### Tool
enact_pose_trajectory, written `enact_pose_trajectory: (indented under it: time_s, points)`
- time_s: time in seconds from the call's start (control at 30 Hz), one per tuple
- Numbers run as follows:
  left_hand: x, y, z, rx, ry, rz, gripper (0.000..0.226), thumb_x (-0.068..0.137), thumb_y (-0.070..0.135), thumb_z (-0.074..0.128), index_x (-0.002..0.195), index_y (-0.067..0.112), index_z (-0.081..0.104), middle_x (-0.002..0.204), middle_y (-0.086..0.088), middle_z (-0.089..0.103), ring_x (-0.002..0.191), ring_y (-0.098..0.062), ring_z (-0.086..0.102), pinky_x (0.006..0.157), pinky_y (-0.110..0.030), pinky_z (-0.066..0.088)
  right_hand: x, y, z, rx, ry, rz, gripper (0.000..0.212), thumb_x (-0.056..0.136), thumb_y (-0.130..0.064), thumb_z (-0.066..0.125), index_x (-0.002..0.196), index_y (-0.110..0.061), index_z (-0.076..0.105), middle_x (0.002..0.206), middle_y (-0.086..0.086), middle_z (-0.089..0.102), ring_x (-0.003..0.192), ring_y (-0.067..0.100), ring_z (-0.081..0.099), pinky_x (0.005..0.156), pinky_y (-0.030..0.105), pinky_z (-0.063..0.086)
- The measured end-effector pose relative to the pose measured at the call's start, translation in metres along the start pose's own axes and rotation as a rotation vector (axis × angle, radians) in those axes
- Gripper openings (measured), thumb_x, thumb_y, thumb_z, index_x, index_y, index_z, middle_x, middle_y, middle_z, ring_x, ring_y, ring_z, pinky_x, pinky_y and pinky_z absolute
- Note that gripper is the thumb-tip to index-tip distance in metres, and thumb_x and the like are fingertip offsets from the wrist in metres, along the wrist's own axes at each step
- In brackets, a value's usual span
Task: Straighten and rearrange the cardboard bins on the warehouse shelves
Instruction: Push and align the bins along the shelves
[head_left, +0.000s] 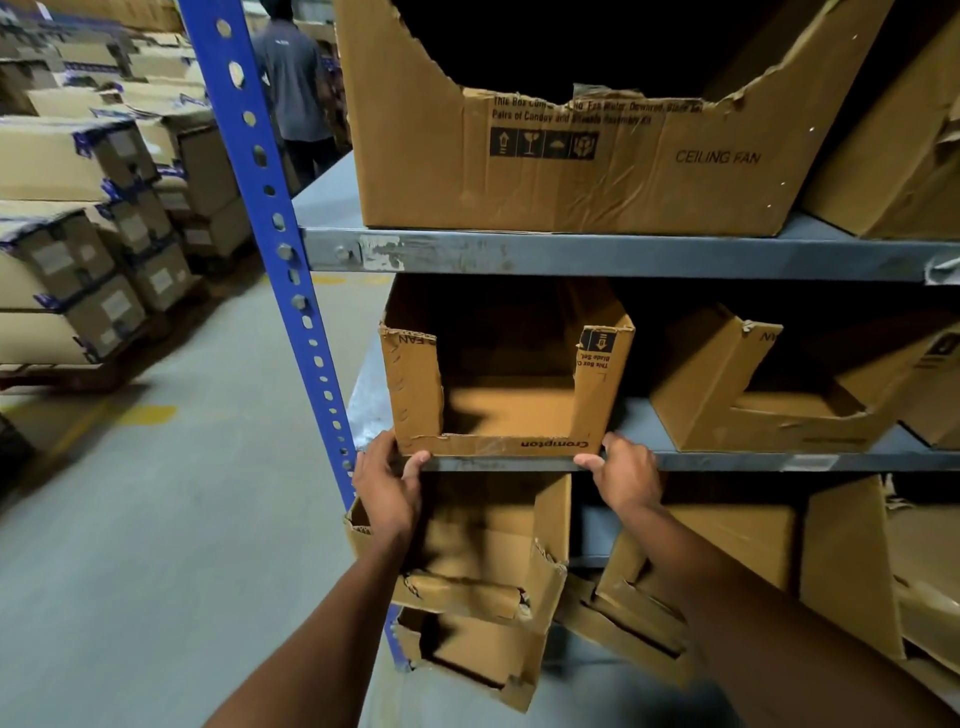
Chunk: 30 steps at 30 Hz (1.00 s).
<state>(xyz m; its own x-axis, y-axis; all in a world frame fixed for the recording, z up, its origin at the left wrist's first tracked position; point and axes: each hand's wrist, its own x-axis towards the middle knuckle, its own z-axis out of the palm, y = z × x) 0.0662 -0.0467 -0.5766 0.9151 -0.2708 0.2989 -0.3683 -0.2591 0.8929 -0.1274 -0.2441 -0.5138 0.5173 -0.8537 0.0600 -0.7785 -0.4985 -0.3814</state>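
At twelve o'clock I see the big torn bin (571, 156) reading "CEILING FAN". Below it the cut-front bin (506, 384) sits on the middle shelf (727, 460), opening toward me, long axis running back, "Crompton" printed upside down. My left hand (387, 480) and right hand (626, 475) grip its bottom front corners.

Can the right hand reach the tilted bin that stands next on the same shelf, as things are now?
Probably yes. The right hand holds the front corner of the Crompton bin, and the tilted bin sits just beside it with bare shelf between. It must first release its grip.
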Motion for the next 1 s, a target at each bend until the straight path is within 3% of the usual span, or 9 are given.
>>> enact_pose_trajectory:
  time_s: [0.17, 0.4, 0.53, 0.7, 0.9, 1.0]
  points:
    - [0.001, -0.008, 0.001, -0.056, -0.031, -0.071, 0.028, 0.081, 0.036, 0.072, 0.106, 0.038, 0.06, 0.108, 0.012, 0.065, 0.1, -0.013, 0.06, 0.097, -0.054, 0.045, 0.005, -0.003, -0.005, -0.068, 0.001, 0.02, 0.039, 0.088, -0.047, 0.064, 0.107, -0.013, 0.064, 0.105, 0.013, 0.068, 0.103, 0.031, 0.06, 0.08, 0.033, 0.045]
    - [0.007, -0.01, 0.001, -0.033, -0.011, -0.089, 0.036, 0.079, 0.049, 0.066, 0.112, 0.035, 0.062, 0.109, 0.007, 0.065, 0.099, -0.015, 0.06, 0.094, -0.05, 0.048, 0.011, -0.006, -0.006, -0.186, 0.021, -0.019, 0.04, 0.089, -0.053, 0.059, 0.106, -0.017, 0.064, 0.105, 0.01, 0.068, 0.102, 0.029, 0.059, 0.081, 0.034, 0.042]
    - [0.006, -0.006, 0.0, -0.038, 0.007, -0.066, 0.032, 0.082, 0.037, 0.07, 0.112, 0.027, 0.065, 0.108, 0.003, 0.065, 0.097, -0.014, 0.059, 0.094, -0.047, 0.049, 0.012, -0.005, -0.006, -0.218, 0.019, -0.042, 0.041, 0.089, -0.054, 0.058, 0.104, -0.016, 0.063, 0.103, 0.009, 0.068, 0.1, 0.028, 0.059, 0.08, 0.033, 0.041]
    - [0.006, -0.005, -0.003, 0.016, -0.01, -0.075, 0.034, 0.083, 0.039, 0.07, 0.114, 0.026, 0.065, 0.111, 0.002, 0.065, 0.1, -0.017, 0.056, 0.093, -0.043, 0.049, 0.012, -0.005, -0.007, -0.206, 0.018, -0.05, 0.039, 0.089, -0.053, 0.058, 0.104, -0.017, 0.063, 0.103, 0.009, 0.068, 0.1, 0.028, 0.06, 0.08, 0.033, 0.042]
    - [0.004, 0.002, -0.005, 0.009, -0.003, -0.071, 0.034, 0.085, 0.031, 0.071, 0.116, 0.019, 0.066, 0.112, -0.001, 0.064, 0.098, -0.01, 0.051, 0.085, -0.021, 0.04, 0.008, -0.001, -0.006, -0.292, 0.031, -0.122, 0.032, 0.098, -0.044, 0.048, 0.109, -0.015, 0.058, 0.105, 0.008, 0.067, 0.101, 0.029, 0.061, 0.082, 0.034, 0.045]
    - [0.004, 0.003, -0.005, -0.025, -0.005, -0.077, 0.034, 0.084, 0.03, 0.073, 0.115, 0.02, 0.066, 0.113, -0.001, 0.064, 0.099, -0.012, 0.054, 0.089, -0.025, 0.045, 0.01, -0.001, -0.007, -0.287, 0.028, -0.12, 0.031, 0.097, -0.044, 0.05, 0.108, -0.016, 0.059, 0.103, 0.007, 0.068, 0.1, 0.027, 0.061, 0.081, 0.034, 0.046]
